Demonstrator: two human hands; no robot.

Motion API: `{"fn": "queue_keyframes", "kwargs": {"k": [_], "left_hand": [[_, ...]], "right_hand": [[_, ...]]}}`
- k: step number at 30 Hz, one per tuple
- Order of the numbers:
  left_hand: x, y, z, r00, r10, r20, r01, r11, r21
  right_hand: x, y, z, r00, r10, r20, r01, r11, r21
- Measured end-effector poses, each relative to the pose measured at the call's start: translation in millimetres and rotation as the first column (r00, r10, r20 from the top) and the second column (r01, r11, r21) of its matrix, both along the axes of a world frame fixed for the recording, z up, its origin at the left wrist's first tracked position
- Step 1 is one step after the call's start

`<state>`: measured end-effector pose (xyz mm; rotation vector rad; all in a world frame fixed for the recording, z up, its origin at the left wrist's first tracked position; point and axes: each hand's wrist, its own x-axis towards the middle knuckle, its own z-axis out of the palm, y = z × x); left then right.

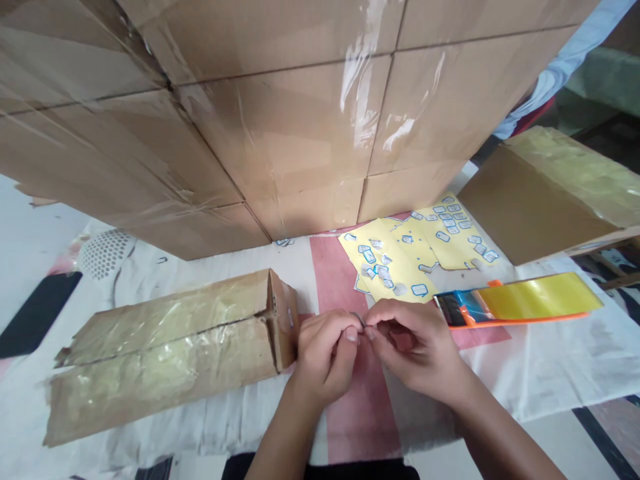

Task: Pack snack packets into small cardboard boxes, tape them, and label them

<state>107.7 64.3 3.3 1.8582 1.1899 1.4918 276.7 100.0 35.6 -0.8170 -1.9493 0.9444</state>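
Just in front of me, over the pink stripe of the cloth, my left hand (333,350) and my right hand (413,340) meet fingertip to fingertip. Between them is a small dark, thin, curved piece (358,318), like a bit of wire; its exact kind is too small to make out. Thumb and forefinger of each hand are pinched at it. To the right of my right hand lies a flat packet (540,298) with a yellow face and orange edge. A long taped cardboard box (170,353) lies close to the left of my left hand.
Large taped cardboard boxes (300,133) stand like a wall at the back. Yellow sheets (415,250) with small blue-outlined pieces lie before them. Another carton (540,200) stands right. A black phone (37,313) and a perforated white object (105,253) are at left.
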Motion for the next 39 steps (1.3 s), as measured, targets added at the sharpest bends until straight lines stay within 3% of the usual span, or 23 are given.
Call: {"fn": "queue_keyframes", "kwargs": {"k": [7,18,26,39], "left_hand": [[-1,1,0.8,0.999,0.045,-0.004,-0.045,0.999,0.008],[0,2,0.0,0.991,0.105,-0.085,-0.100,0.993,0.064],[1,3,0.0,0.981,0.144,-0.133,-0.141,0.989,0.036],[3,2,-2.5,0.990,0.140,0.004,-0.139,0.989,-0.052]], "right_hand": [[3,2,4.3,0.999,0.048,0.018,-0.044,0.984,-0.171],[3,2,5.7,0.995,0.073,0.072,-0.069,0.996,-0.053],[-3,-1,-3.0,0.998,-0.017,0.066,0.026,0.991,-0.134],[-12,-3,-9.0,0.994,-0.071,-0.085,0.050,0.973,-0.226]]}}
